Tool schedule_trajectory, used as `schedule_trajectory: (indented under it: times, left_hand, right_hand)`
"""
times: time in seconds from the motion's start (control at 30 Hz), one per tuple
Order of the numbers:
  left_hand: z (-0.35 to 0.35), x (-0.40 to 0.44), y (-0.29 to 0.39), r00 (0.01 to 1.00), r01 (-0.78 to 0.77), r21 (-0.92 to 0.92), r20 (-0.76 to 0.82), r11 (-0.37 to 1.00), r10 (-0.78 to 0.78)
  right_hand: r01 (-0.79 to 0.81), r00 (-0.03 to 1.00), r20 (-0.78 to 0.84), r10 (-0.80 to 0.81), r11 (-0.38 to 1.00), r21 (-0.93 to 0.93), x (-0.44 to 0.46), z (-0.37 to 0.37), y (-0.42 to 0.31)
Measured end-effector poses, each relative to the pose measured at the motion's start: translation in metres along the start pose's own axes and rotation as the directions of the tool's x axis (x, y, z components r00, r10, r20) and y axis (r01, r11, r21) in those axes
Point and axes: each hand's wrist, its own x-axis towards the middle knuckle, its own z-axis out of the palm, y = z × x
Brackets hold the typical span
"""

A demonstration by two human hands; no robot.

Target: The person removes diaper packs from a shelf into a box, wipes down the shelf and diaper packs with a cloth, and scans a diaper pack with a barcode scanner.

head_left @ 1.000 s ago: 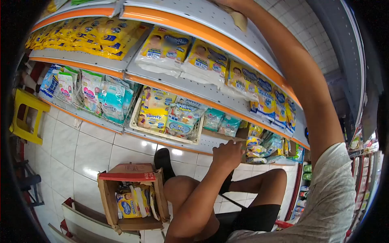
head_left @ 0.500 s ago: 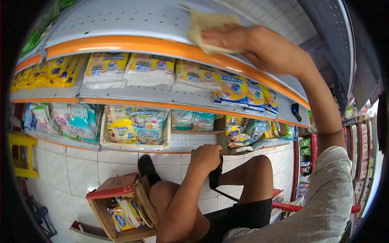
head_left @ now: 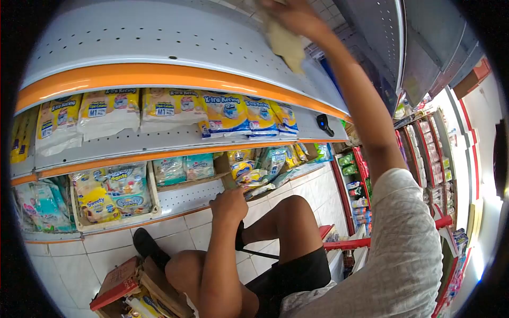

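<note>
My right hand [head_left: 294,18] is raised over the grey perforated top shelf [head_left: 154,32] and grips a pale yellow cloth [head_left: 286,45], which hangs below the fingers. Both are slightly smeared by motion near the upper edge of the view. My left hand [head_left: 230,205] is closed at the front edge of the lowest shelf [head_left: 185,197], beside an open cardboard box [head_left: 229,180] of diaper packs. What its fingers hold, if anything, is hidden.
Yellow and white diaper packs [head_left: 172,109] line the middle shelf, with a black handheld device [head_left: 324,125] at its right. A plastic basket [head_left: 155,204] of packs sits on the lowest shelf. A cardboard box [head_left: 119,283] stands on the floor by my leg. Stocked racks [head_left: 424,153] are at right.
My right hand has moved up and away over the top shelf with the cloth, which now hangs lower from it. The view has swung right; my left hand stays by the lowest shelf's edge.
</note>
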Motion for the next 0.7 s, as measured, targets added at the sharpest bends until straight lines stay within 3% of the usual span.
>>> schedule_trajectory:
  times: [0.07,0.13,0.17,0.27,0.33,0.37,0.43,0.63,0.7]
  left_hand:
    - [0.019,0.023,0.001,1.000,-0.014,0.019,0.001,1.000,0.014]
    - [0.015,0.031,0.005,0.998,0.005,-0.019,0.063,1.000,-0.004]
    - [0.015,0.034,0.004,0.992,0.036,-0.036,0.121,0.999,-0.032]
    - [0.017,0.032,-0.007,0.996,0.052,-0.009,0.073,0.999,-0.052]
    - [0.007,0.027,-0.001,0.997,0.036,-0.012,0.070,0.999,-0.035]
    - [0.007,0.028,0.001,0.995,0.036,-0.011,0.088,0.999,-0.035]
    - [0.007,0.032,0.001,0.990,0.021,-0.040,0.138,0.999,-0.015]
    - [0.022,0.049,0.007,0.989,0.038,-0.060,0.148,0.997,-0.029]
    - [0.030,0.055,0.007,0.983,0.028,-0.049,0.182,0.998,-0.019]
  right_hand:
    - [0.262,0.958,0.086,-0.275,0.956,0.133,0.026,0.020,-0.040]
    - [0.270,0.947,0.052,-0.317,0.874,0.403,0.054,0.057,-0.061]
    - [0.258,0.949,0.062,-0.309,0.876,0.408,0.057,0.063,-0.065]
    - [0.184,0.965,0.101,-0.242,0.899,0.397,0.052,0.070,-0.063]
    - [0.329,0.904,0.105,-0.414,0.833,0.445,0.038,0.063,-0.044]
    - [0.312,0.909,0.114,-0.400,0.837,0.449,0.029,0.058,-0.033]
    - [0.476,0.798,0.110,-0.593,0.731,0.489,0.013,0.045,-0.012]
    - [0.685,0.677,0.193,-0.710,0.704,0.189,-0.082,-0.007,0.032]
    - [0.511,0.776,0.274,-0.568,0.821,0.254,-0.118,-0.025,0.047]
